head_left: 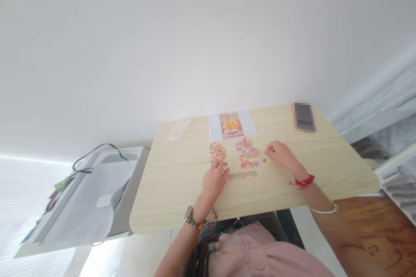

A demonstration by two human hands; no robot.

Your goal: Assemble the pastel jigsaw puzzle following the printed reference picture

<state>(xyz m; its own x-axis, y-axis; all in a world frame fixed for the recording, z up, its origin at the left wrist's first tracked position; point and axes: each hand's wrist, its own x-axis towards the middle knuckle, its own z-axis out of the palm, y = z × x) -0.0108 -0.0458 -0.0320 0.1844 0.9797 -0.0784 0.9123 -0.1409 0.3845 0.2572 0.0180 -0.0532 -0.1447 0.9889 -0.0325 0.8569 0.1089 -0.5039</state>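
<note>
My left hand (pixel 214 178) rests at the near edge of a heap of loose jigsaw pieces (pixel 216 151), fingers somewhat bent and thumb held apart. My right hand (pixel 282 155) is beside the right edge of a spread group of jigsaw pieces (pixel 250 153). Its fingers are pinched together, and whatever is between them is too small to make out. Just below these fingertips lies a small reddish piece (pixel 264 160). Nearer to me is a joined strip of edge pieces (pixel 243 175). Behind the pieces lies a white sheet with a printed picture (pixel 231 125) of a yellow pumpkin-like figure.
Everything sits on a light wooden table (pixel 169 190) against a white wall. A phone (pixel 304 117) lies at the back right, and a clear plastic bag or sheet (pixel 178 130) at the back left. Left of the table stands a white unit (pixel 97 190) with papers and a black cable.
</note>
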